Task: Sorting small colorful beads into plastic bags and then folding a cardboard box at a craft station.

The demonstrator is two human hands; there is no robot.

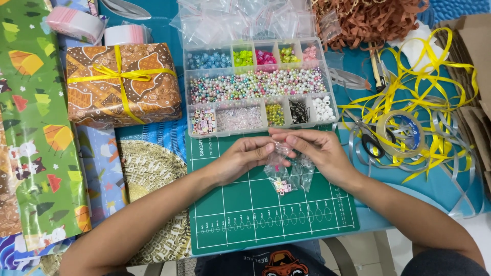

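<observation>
A blue-covered table (153, 20) carries, from nine o'clock, green patterned wrapping paper (36, 128), a brown batik-wrapped gift box tied with yellow ribbon (123, 84), a green gridded cutting mat (266, 209) at six o'clock, and a clear plastic compartment tray of beads (258, 84) at twelve. Loose yellow ribbon (424, 97) and a tape roll (401, 134) lie at three o'clock. At centre, the left hand (243, 158) and right hand (317, 151) together pinch a small clear plastic zip bag (286, 174), crinkled, hanging over the mat, with pale cube beads inside.

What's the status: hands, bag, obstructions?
Left hand and right hand both pinching small clear bag above green cutting mat. Beads inside. Bead organizer just beyond, not touching.
</observation>
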